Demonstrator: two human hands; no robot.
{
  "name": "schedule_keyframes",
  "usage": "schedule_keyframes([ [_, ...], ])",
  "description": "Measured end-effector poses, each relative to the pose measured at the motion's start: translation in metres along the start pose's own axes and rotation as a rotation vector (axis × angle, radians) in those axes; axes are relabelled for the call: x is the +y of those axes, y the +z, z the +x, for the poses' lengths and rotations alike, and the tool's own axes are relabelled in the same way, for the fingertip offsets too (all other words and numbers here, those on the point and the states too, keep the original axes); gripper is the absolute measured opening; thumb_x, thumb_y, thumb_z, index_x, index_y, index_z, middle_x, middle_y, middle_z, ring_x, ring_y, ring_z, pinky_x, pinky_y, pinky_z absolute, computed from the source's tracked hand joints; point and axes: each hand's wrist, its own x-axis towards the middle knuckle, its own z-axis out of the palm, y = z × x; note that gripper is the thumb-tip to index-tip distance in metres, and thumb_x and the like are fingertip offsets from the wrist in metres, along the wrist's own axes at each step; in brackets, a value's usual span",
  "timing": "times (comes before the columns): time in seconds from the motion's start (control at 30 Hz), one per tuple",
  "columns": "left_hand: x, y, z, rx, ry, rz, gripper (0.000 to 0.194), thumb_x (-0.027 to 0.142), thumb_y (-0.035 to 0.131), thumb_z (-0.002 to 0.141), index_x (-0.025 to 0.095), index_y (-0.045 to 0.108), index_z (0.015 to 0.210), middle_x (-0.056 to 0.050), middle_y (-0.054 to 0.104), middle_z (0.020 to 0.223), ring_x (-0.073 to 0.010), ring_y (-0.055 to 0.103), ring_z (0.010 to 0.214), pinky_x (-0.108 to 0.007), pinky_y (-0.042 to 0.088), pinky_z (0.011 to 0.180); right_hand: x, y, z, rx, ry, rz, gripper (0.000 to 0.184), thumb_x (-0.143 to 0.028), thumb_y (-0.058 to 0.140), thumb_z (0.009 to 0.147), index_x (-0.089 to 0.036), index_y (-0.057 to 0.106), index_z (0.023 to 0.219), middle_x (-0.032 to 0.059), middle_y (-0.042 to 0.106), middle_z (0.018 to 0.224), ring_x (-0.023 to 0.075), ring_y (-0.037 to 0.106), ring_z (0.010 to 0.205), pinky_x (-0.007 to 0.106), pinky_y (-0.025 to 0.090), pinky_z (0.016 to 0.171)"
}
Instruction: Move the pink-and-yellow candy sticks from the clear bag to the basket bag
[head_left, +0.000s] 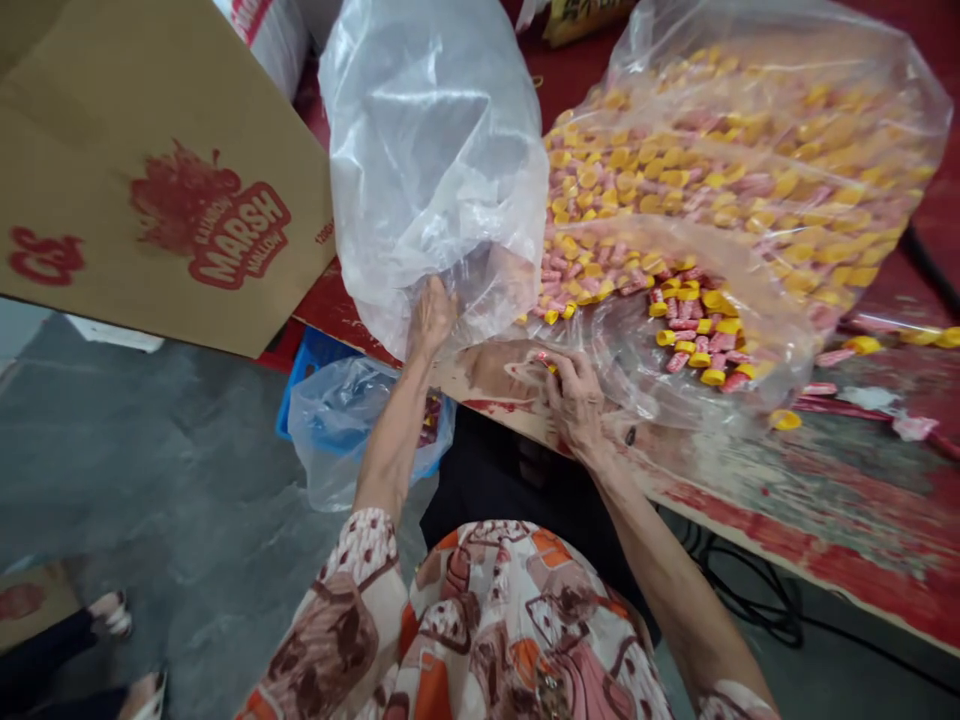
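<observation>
My left hand (433,318) is at the mouth of a big translucent plastic bag (442,130), its fingers curled on the film; the fingertips are partly hidden. Close above the table edge, my right hand (576,400) pinches a small red piece with a yellow cap (551,366). To the right of it lies an open clear bag (750,190) full of such pieces, pink-red with yellow caps. A loose pile of capped pieces (701,330) shows at that bag's opening.
A marshmallow carton (172,180) stands at left. Below the table edge is a blue basket (300,385) lined with a clear bag (330,430). A loose yellow cap (785,420) lies on the worn table (840,500). Black cables (765,590) hang beneath. Another person's feet (112,615) show at lower left.
</observation>
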Motion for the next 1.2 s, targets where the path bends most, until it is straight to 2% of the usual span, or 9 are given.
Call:
schedule_keyframes([
  [0.1,-0.001,-0.002,0.010,0.000,-0.133,-0.062,0.033,0.026,0.090,0.098,0.029,0.057,0.094,-0.002,0.068,0.089,-0.0281,0.073,0.099,-0.050,0.063,0.099,-0.002,0.001,0.005,0.036,0.023,0.090,0.028,-0.026,0.054,0.116,-0.023,0.077,0.131,0.0136,0.078,0.118,0.0298,0.074,0.101,0.043,0.062,0.091],
  [0.2,0.013,-0.019,-0.003,-0.035,-0.221,-0.173,0.025,0.027,0.090,0.100,0.022,0.065,0.101,0.001,0.072,0.093,-0.0167,0.068,0.094,-0.035,0.060,0.091,-0.003,0.003,0.011,0.053,0.046,0.177,0.025,-0.034,0.056,0.119,-0.024,0.075,0.131,0.0138,0.079,0.119,0.0303,0.074,0.103,0.044,0.064,0.094],
  [0.3,0.034,-0.044,-0.032,-0.196,-0.291,-0.363,0.025,0.036,0.090,0.099,0.020,0.076,0.112,0.000,0.077,0.098,-0.0122,0.065,0.079,-0.026,0.054,0.069,-0.004,0.003,0.016,-0.014,0.047,0.235,0.025,-0.036,0.053,0.118,-0.025,0.076,0.122,0.0146,0.080,0.120,0.0327,0.075,0.111,0.048,0.063,0.100],
  [0.4,0.056,-0.055,-0.061,-0.398,-0.275,-0.447,0.027,0.043,0.088,0.095,0.020,0.084,0.108,0.000,0.078,0.087,-0.0127,0.063,0.064,-0.025,0.048,0.057,-0.006,0.002,0.020,-0.109,0.156,0.429,0.024,-0.047,0.062,0.115,-0.025,0.072,0.118,0.0094,0.080,0.108,0.0276,0.074,0.095,0.042,0.063,0.089],
  [0.5,0.076,-0.044,-0.079,-0.485,-0.262,-0.461,0.026,0.045,0.086,0.094,0.020,0.086,0.101,-0.002,0.078,0.084,-0.0139,0.065,0.062,-0.025,0.049,0.057,-0.011,0.001,0.019,-0.193,0.271,0.638,0.037,-0.061,0.074,0.109,-0.027,0.068,0.120,0.0037,0.077,0.102,0.0221,0.069,0.081,0.035,0.059,0.074],
  [0.67,0.096,-0.020,-0.084,-0.575,-0.235,-0.417,0.025,0.043,0.083,0.095,0.020,0.086,0.105,-0.001,0.080,0.087,-0.0138,0.067,0.061,-0.026,0.055,0.061,-0.019,-0.004,0.010,-0.196,0.198,0.540,0.036,-0.057,0.072,0.107,-0.026,0.070,0.125,0.0053,0.078,0.101,0.0248,0.071,0.085,0.040,0.062,0.083],
  [0.9,0.096,-0.024,-0.082,-0.528,-0.148,-0.359,0.031,0.052,0.085,0.095,0.021,0.085,0.099,-0.004,0.080,0.089,-0.0195,0.074,0.079,-0.028,0.060,0.068,-0.013,-0.019,0.008,-0.133,0.268,0.584,0.035,-0.055,0.069,0.111,-0.027,0.068,0.133,0.0092,0.083,0.120,0.0277,0.080,0.100,0.042,0.069,0.091],
  [1.1,0.110,-0.023,-0.083,-0.576,-0.083,-0.320,0.027,0.050,0.083,0.102,0.023,0.083,0.105,-0.002,0.076,0.086,-0.0190,0.071,0.078,-0.031,0.062,0.073,-0.020,-0.001,0.003,-0.222,0.149,0.490,0.032,-0.034,0.065,0.114,-0.026,0.065,0.145,0.0091,0.082,0.129,0.0266,0.081,0.112,0.044,0.069,0.101],
  [1.2,0.120,-0.013,-0.093,-0.525,0.131,-0.192,0.022,0.045,0.080,0.108,0.024,0.079,0.106,-0.005,0.078,0.103,-0.0212,0.072,0.092,-0.036,0.064,0.086,-0.029,-0.003,-0.005,-0.150,0.092,0.335,0.041,-0.015,0.054,0.112,-0.024,0.066,0.150,0.0153,0.074,0.148,0.0303,0.073,0.137,0.052,0.063,0.120],
])
